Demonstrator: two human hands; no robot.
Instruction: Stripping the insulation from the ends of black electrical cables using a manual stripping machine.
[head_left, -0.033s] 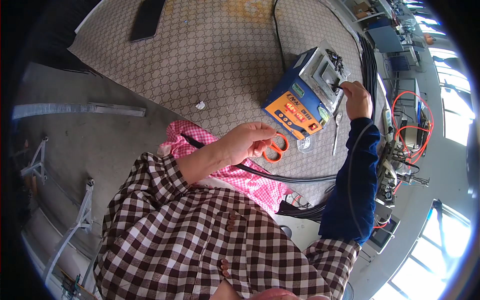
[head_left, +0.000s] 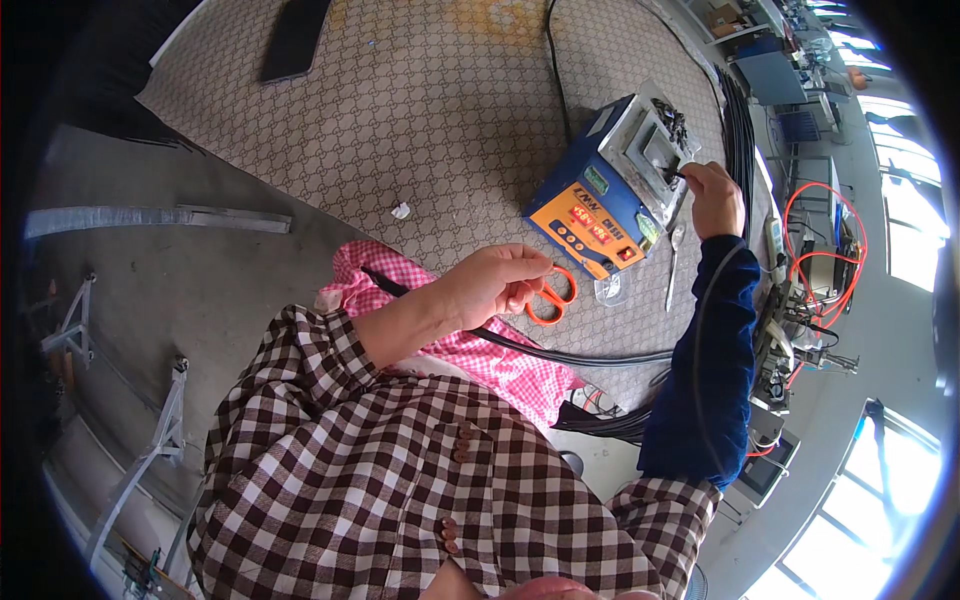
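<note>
Head view: the right hand pinches a small dark piece at the top right of the blue-and-orange machine. The left hand, near the machine's front, is curled; whether it grips anything I cannot tell. An orange looped handle lies before the machine, a metal utensil to the machine's right.

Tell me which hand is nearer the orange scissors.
The left hand: it's beside the scissors; the right hand is farther off, at the blue machine.
</note>
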